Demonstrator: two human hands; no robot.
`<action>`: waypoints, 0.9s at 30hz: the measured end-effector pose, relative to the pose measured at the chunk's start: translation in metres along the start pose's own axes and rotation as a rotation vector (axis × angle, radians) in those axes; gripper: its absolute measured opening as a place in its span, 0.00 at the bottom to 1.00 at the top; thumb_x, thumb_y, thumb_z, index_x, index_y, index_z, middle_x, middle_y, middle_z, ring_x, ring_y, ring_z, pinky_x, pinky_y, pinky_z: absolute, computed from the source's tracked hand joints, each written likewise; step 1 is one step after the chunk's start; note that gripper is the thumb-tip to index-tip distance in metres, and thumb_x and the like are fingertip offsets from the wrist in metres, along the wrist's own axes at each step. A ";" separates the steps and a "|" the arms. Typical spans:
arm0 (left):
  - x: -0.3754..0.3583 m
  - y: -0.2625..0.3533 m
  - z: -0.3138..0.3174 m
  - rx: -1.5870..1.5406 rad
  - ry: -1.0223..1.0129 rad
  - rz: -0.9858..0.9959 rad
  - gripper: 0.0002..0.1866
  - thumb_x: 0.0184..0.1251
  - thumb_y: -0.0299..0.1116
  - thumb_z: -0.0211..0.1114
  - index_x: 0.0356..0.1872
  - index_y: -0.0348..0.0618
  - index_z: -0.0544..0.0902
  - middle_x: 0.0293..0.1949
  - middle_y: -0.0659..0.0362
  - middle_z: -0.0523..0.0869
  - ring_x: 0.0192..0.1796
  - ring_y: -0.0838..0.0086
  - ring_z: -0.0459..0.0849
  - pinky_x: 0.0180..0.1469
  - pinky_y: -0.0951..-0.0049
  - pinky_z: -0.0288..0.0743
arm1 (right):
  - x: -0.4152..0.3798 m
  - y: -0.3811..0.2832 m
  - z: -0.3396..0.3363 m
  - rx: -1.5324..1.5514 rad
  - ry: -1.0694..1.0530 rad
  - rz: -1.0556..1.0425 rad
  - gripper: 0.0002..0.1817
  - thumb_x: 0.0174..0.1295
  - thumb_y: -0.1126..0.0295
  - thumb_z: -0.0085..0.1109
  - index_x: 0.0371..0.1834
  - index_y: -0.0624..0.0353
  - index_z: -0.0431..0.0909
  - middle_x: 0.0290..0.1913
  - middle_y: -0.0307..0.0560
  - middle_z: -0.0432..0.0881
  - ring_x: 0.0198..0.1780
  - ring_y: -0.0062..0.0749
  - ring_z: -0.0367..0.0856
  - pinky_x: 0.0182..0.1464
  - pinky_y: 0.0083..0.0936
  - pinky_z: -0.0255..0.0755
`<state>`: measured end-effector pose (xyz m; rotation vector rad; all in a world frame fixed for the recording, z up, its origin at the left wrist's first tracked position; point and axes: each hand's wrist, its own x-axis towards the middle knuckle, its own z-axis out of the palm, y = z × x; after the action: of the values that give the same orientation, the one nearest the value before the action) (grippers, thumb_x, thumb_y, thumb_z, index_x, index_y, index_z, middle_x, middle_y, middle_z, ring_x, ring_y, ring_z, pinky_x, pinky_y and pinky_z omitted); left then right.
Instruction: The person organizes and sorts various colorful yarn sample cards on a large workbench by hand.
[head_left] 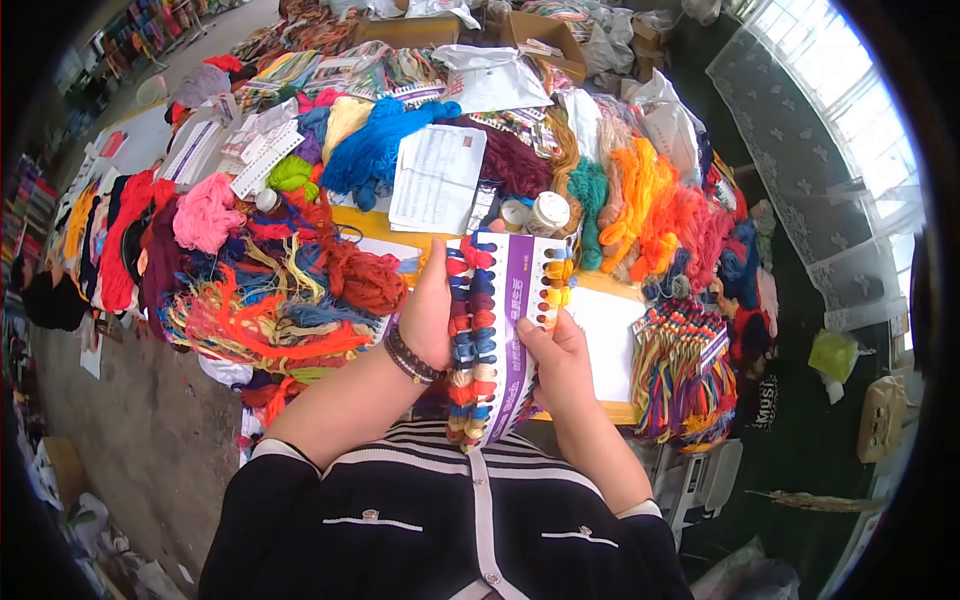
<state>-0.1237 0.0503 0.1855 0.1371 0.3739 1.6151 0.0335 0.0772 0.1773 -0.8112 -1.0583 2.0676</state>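
Two hands are gripping one long thread card (515, 330) right now, and you are holding it upright just above your lap, at the near edge of the worktop (608, 345). Your left hand (430, 315) is closing around the card's left edge from behind, thumb curled over the wound bundles there. Your right hand (560, 360) is pinching the lower right edge, fingers closed on the card and thumb pressing its purple middle strip.

Judging by how the card is looking, you are well along but not finished: the left column is sitting full of red, blue and tan bundles from top to bottom, while on the right side only the upper slots are carrying orange and yellow thread (556, 285), and the slots below them are showing bare white card. So roughly the lower right stretch is waiting.

Loose thread is lying all around: a tangled heap (270, 310) at nine o'clock from the card, orange skeins (635, 200) at one o'clock, and a striped bundle (680, 370) at three o'clock. A printed sheet (437, 178) is lying at twelve o'clock, with two small jars (535, 213) just beside it.
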 end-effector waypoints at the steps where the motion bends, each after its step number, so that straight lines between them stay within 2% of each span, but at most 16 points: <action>1: 0.000 -0.002 -0.015 0.000 0.002 0.001 0.29 0.75 0.55 0.37 0.61 0.44 0.70 0.52 0.56 0.80 0.50 0.73 0.80 0.55 0.66 0.74 | 0.000 0.002 -0.001 0.016 -0.002 -0.004 0.14 0.64 0.79 0.52 0.53 0.61 0.72 0.47 0.41 0.81 0.43 0.21 0.80 0.45 0.20 0.74; 3: -0.002 -0.004 -0.044 -0.153 -0.330 -0.156 0.24 0.73 0.53 0.43 0.49 0.44 0.77 0.41 0.59 0.83 0.42 0.76 0.82 0.46 0.72 0.77 | -0.001 0.004 -0.001 0.023 0.011 -0.004 0.13 0.64 0.79 0.52 0.52 0.61 0.73 0.46 0.40 0.81 0.43 0.20 0.80 0.46 0.20 0.74; 4: -0.005 -0.012 -0.030 0.095 0.129 -0.069 0.18 0.71 0.49 0.50 0.39 0.45 0.78 0.33 0.62 0.82 0.35 0.78 0.81 0.39 0.76 0.76 | -0.001 0.005 0.000 0.030 0.026 -0.006 0.13 0.64 0.79 0.52 0.52 0.61 0.73 0.46 0.40 0.81 0.43 0.20 0.80 0.46 0.20 0.74; 6: -0.008 -0.009 -0.039 1.025 0.005 0.206 0.16 0.69 0.46 0.52 0.41 0.45 0.78 0.35 0.62 0.82 0.35 0.78 0.81 0.39 0.76 0.77 | -0.003 0.003 0.002 0.037 0.039 -0.025 0.13 0.64 0.79 0.52 0.51 0.61 0.73 0.46 0.40 0.81 0.43 0.20 0.79 0.46 0.19 0.74; 7: -0.010 -0.008 -0.033 0.710 0.200 -0.033 0.16 0.72 0.45 0.49 0.44 0.43 0.78 0.36 0.63 0.82 0.36 0.78 0.82 0.41 0.75 0.77 | -0.004 0.001 0.003 0.044 0.053 -0.045 0.12 0.64 0.79 0.52 0.51 0.61 0.74 0.46 0.40 0.81 0.43 0.20 0.79 0.46 0.19 0.73; 10: -0.024 -0.008 -0.009 0.485 0.043 0.117 0.30 0.77 0.52 0.30 0.63 0.40 0.66 0.52 0.58 0.79 0.50 0.78 0.79 0.54 0.74 0.73 | -0.003 0.001 0.000 -0.015 0.106 -0.151 0.12 0.64 0.79 0.52 0.50 0.61 0.74 0.46 0.40 0.81 0.43 0.20 0.79 0.47 0.19 0.73; 13: -0.035 -0.016 0.016 0.349 0.034 0.145 0.34 0.74 0.59 0.30 0.64 0.41 0.65 0.52 0.59 0.78 0.51 0.78 0.79 0.54 0.77 0.74 | -0.003 -0.001 0.004 0.027 0.125 -0.116 0.11 0.64 0.78 0.52 0.49 0.61 0.74 0.46 0.41 0.81 0.43 0.20 0.80 0.46 0.20 0.73; 15: -0.034 -0.012 -0.004 0.212 0.048 -0.107 0.35 0.72 0.63 0.32 0.61 0.43 0.68 0.49 0.60 0.80 0.49 0.80 0.79 0.52 0.79 0.74 | -0.005 -0.006 0.017 0.100 0.155 -0.049 0.11 0.65 0.77 0.52 0.50 0.60 0.73 0.45 0.41 0.82 0.43 0.22 0.80 0.45 0.20 0.74; 16: -0.037 -0.011 -0.007 0.403 0.080 -0.064 0.35 0.70 0.65 0.33 0.58 0.45 0.70 0.45 0.62 0.80 0.47 0.82 0.79 0.50 0.80 0.74 | -0.005 -0.007 0.018 0.098 0.150 -0.047 0.11 0.65 0.77 0.52 0.50 0.60 0.73 0.45 0.41 0.82 0.43 0.22 0.80 0.45 0.20 0.74; 18: -0.039 -0.010 -0.015 0.717 0.004 -0.039 0.39 0.70 0.65 0.27 0.62 0.43 0.67 0.51 0.60 0.80 0.55 0.79 0.76 0.60 0.74 0.68 | -0.007 -0.006 0.019 0.116 0.186 -0.021 0.11 0.65 0.77 0.52 0.50 0.59 0.73 0.45 0.41 0.82 0.43 0.22 0.80 0.45 0.20 0.74; 20: -0.036 -0.015 -0.015 0.569 -0.096 0.080 0.42 0.67 0.68 0.30 0.67 0.43 0.59 0.55 0.59 0.76 0.53 0.77 0.77 0.57 0.75 0.72 | -0.005 -0.004 0.011 0.120 0.179 -0.088 0.12 0.65 0.77 0.51 0.50 0.59 0.73 0.45 0.41 0.82 0.43 0.22 0.80 0.45 0.21 0.75; 22: -0.041 -0.013 -0.016 0.723 -0.124 0.186 0.43 0.69 0.65 0.30 0.71 0.38 0.48 0.64 0.52 0.67 0.62 0.72 0.70 0.64 0.69 0.65 | -0.001 -0.006 0.006 0.114 0.210 -0.103 0.12 0.65 0.78 0.51 0.51 0.58 0.73 0.45 0.40 0.82 0.43 0.22 0.80 0.45 0.22 0.75; 23: -0.052 -0.007 -0.015 1.055 -0.199 0.129 0.43 0.70 0.65 0.25 0.73 0.37 0.45 0.69 0.51 0.61 0.70 0.70 0.61 0.69 0.69 0.54 | 0.000 -0.005 0.005 0.112 0.212 -0.099 0.12 0.65 0.78 0.51 0.51 0.58 0.73 0.45 0.40 0.82 0.43 0.22 0.80 0.45 0.22 0.75; 25: -0.059 -0.021 -0.016 0.916 -0.142 0.054 0.39 0.73 0.61 0.26 0.71 0.37 0.53 0.65 0.53 0.68 0.66 0.72 0.67 0.67 0.71 0.59 | 0.001 -0.002 0.004 0.138 0.256 -0.041 0.12 0.65 0.78 0.51 0.51 0.58 0.73 0.45 0.40 0.82 0.43 0.23 0.80 0.45 0.23 0.75; 26: -0.062 -0.017 -0.018 0.716 0.020 -0.275 0.36 0.74 0.59 0.28 0.65 0.38 0.63 0.57 0.56 0.76 0.58 0.76 0.76 0.61 0.74 0.67 | 0.001 0.000 0.005 0.137 0.270 -0.013 0.13 0.64 0.78 0.51 0.52 0.57 0.73 0.45 0.39 0.82 0.43 0.23 0.81 0.45 0.23 0.75; 27: -0.058 -0.022 -0.032 0.633 0.017 -0.283 0.34 0.74 0.58 0.29 0.63 0.40 0.66 0.53 0.58 0.79 0.52 0.76 0.79 0.57 0.74 0.71 | 0.001 0.003 0.004 0.133 0.269 -0.005 0.13 0.64 0.78 0.51 0.52 0.57 0.73 0.45 0.39 0.82 0.43 0.23 0.81 0.45 0.23 0.75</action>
<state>-0.1078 -0.0113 0.1568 0.5257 0.8707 1.1757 0.0290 0.0753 0.1768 -0.9841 -0.7673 1.9352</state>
